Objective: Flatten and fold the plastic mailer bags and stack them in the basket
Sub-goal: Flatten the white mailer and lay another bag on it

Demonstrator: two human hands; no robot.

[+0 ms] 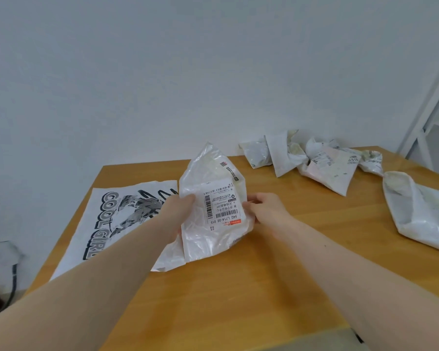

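Note:
A crumpled white plastic mailer bag [208, 239] with a barcode shipping label stands tilted up over the middle of the wooden table [238, 295]. My left hand [176, 211] grips its left edge, thumb on the front. My right hand [266, 209] pinches its right edge beside the label. A flat white mailer printed "COOL GIRL" [107, 224] lies on the table to the left, partly under my left arm. No basket is in view.
Several crumpled white mailers [322, 163] lie in a row along the table's far right edge. A larger white bag [421, 214] lies at the right. A white shelf frame [431, 110] stands at the far right. A dark cable [13, 279] hangs left of the table.

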